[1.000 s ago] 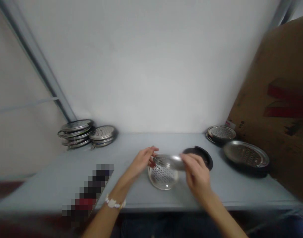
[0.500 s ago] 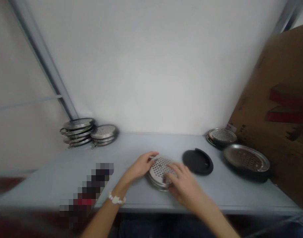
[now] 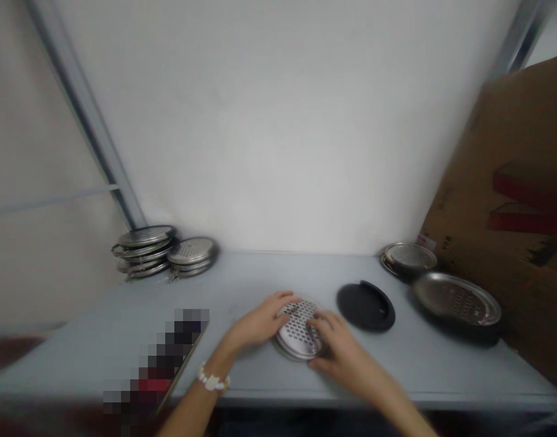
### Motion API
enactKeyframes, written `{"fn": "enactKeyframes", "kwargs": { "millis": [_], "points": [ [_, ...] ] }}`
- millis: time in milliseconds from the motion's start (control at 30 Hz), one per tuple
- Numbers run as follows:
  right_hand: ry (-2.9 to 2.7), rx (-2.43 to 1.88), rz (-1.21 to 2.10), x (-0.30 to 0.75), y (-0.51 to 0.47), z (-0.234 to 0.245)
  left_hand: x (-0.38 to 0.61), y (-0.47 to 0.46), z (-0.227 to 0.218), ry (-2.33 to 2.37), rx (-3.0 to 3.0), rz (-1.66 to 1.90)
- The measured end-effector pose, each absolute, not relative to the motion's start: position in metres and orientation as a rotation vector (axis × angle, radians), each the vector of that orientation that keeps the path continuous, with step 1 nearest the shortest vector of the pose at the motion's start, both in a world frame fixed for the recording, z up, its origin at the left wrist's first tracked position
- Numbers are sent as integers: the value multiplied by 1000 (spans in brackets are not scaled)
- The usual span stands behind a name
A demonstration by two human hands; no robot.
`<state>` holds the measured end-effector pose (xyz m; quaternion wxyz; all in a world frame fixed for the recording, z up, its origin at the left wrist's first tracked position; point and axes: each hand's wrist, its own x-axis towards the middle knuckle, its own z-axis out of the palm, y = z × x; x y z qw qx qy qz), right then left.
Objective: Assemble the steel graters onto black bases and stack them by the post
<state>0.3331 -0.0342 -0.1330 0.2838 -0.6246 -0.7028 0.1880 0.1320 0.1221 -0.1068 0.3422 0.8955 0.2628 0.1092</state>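
Holding a perforated steel disc

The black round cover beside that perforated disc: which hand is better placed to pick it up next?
Probably the right hand: it rests on the perforated steel disc on the side nearest the black round cover. The left hand is at the disc's far side, farther away.

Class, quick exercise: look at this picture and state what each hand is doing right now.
Left hand: closed on the rim of the perforated metal disc, holding it.
Right hand: holding the same perforated metal disc, fingers across its face.
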Motion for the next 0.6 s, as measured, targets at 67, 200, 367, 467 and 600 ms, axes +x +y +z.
{"fn": "enactKeyframes", "kwargs": {
  "millis": [67,200,367,467,600],
  "points": [
    [-1867,-1685,518,333,-32,-132,132,123,-108,728,2363,289],
    [-1865,-1687,519,330,-26,-128,133,127,-113,782,2350,278],
    [-1876,-1676,477,326,-23,-126,133,129,-115,767,2333,308],
    [-1876,-1656,445,326,-23,-126,132,127,-113,741,2332,278],
    [-1875,-1648,415,329,-23,-129,129,125,-110,742,2377,121]
  ]
}}
